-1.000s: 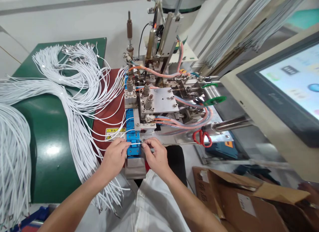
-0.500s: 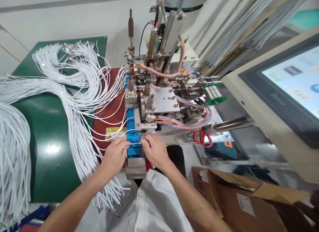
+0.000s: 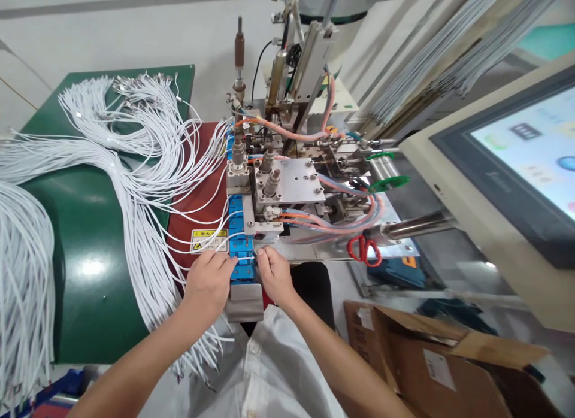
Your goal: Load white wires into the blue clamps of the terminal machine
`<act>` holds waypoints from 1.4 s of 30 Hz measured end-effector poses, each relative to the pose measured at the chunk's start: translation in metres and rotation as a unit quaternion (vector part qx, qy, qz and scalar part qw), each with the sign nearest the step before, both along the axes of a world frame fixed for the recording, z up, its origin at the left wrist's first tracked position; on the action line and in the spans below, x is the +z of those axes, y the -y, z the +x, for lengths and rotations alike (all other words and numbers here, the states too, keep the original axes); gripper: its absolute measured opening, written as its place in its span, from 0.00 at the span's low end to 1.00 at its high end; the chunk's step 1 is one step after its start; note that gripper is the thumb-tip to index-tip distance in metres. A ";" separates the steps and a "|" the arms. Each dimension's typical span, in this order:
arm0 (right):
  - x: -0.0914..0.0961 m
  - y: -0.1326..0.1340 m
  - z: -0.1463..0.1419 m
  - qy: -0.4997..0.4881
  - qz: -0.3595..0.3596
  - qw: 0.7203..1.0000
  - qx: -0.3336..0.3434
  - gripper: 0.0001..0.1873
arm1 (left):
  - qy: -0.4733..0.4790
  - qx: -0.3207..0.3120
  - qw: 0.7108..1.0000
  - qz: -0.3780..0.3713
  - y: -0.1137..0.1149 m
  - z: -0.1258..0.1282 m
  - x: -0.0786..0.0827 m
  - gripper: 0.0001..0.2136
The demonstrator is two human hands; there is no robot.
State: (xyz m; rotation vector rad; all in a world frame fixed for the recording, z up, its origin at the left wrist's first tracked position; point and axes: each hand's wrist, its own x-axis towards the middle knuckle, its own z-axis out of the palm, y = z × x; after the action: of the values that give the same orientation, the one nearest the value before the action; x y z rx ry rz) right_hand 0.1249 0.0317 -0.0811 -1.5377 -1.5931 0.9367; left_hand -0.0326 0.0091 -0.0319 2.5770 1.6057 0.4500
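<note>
A white cable (image 3: 245,259) lies across one of the blue fixtures (image 3: 241,247) on the machine's front strip. My left hand (image 3: 210,278) is closed on this cable at the left edge of the fixture. At the right edge, my right hand (image 3: 274,274) pinches around the cable's end; the very tip is hidden by the fingers. Other white cables run from the fixtures behind into a large bundle of white cables (image 3: 130,220) on the left. A yellow warning label (image 3: 209,241) is just behind my left hand.
The machine's metal plate (image 3: 291,181) with hoses stands behind my hands. A solder wire spool (image 3: 385,172) and red-handled scissors (image 3: 363,250) are to the right, below a touch screen (image 3: 530,148). The green table (image 3: 99,310) is left; a cardboard box (image 3: 431,358) is at lower right.
My right hand has shifted slightly down, its fingers curled more tightly at the cable's end. My left hand has turned a little, its back now more upward. The cable remains across the blue fixture.
</note>
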 end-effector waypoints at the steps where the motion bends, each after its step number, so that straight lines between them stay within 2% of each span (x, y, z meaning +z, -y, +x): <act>1: 0.000 -0.001 0.001 -0.001 -0.002 1.000 0.002 0.18 | -0.020 -0.008 1.000 0.003 0.000 0.000 0.001 0.11; 4: 0.002 -0.003 0.005 -0.023 -0.008 1.000 -0.019 0.19 | -0.021 -0.028 0.999 -0.007 -0.001 -0.003 0.002 0.12; 8: 0.006 -0.004 0.015 -0.107 0.001 0.990 -0.088 0.19 | 0.016 -0.039 0.999 -0.032 0.003 -0.015 0.009 0.14; 11: 0.010 -0.004 0.025 -0.161 0.012 0.981 -0.107 0.20 | 0.039 -0.074 0.991 -0.109 0.012 -0.031 0.025 0.10; 14: 0.012 -0.004 0.034 -0.190 0.011 0.975 -0.112 0.22 | 0.002 -0.126 0.968 -0.216 0.024 -0.047 0.040 0.05; 16: 0.014 -0.003 0.037 -0.197 0.007 0.974 -0.114 0.22 | -0.032 -0.132 0.961 -0.240 0.029 -0.051 0.044 0.03; 18: 0.015 -0.001 0.037 -0.201 0.004 0.973 -0.110 0.22 | -0.040 -0.138 0.960 -0.242 0.030 -0.050 0.044 0.08; 21: 0.019 0.006 0.033 -0.200 0.001 0.977 -0.080 0.22 | 0.006 -0.125 0.966 -0.226 0.024 -0.039 0.039 0.09; 25: 0.027 0.021 0.031 -0.230 0.012 0.973 -0.013 0.22 | 0.109 -0.031 0.979 -0.172 0.017 -0.021 0.033 0.08; 28: 0.034 0.030 0.034 -0.237 0.023 0.970 0.040 0.22 | 0.140 -0.009 0.978 -0.152 0.017 -0.013 0.031 0.09; 31: 0.038 0.033 0.039 -0.227 0.037 0.969 0.086 0.17 | 0.130 -0.031 0.971 -0.198 0.019 -0.011 0.034 0.08; 37: 0.047 0.034 0.040 -0.185 0.077 0.967 0.155 0.08 | 0.086 -0.012 0.930 -0.358 0.023 -0.023 0.049 0.08; 39: 0.051 0.034 0.038 -0.155 0.070 0.970 0.175 0.06 | 0.088 -0.022 0.922 -0.377 0.024 -0.026 0.051 0.09; 42: 0.058 0.036 0.039 -0.094 0.067 0.966 0.230 0.08 | 0.106 -0.024 0.923 -0.369 0.026 -0.025 0.048 0.09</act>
State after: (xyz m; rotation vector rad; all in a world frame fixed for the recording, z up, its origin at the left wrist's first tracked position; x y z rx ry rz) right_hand 0.1644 -0.0041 -0.0234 -0.9689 -1.8661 1.1541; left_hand -0.0578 -0.0171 0.0161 1.9169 1.2949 0.0764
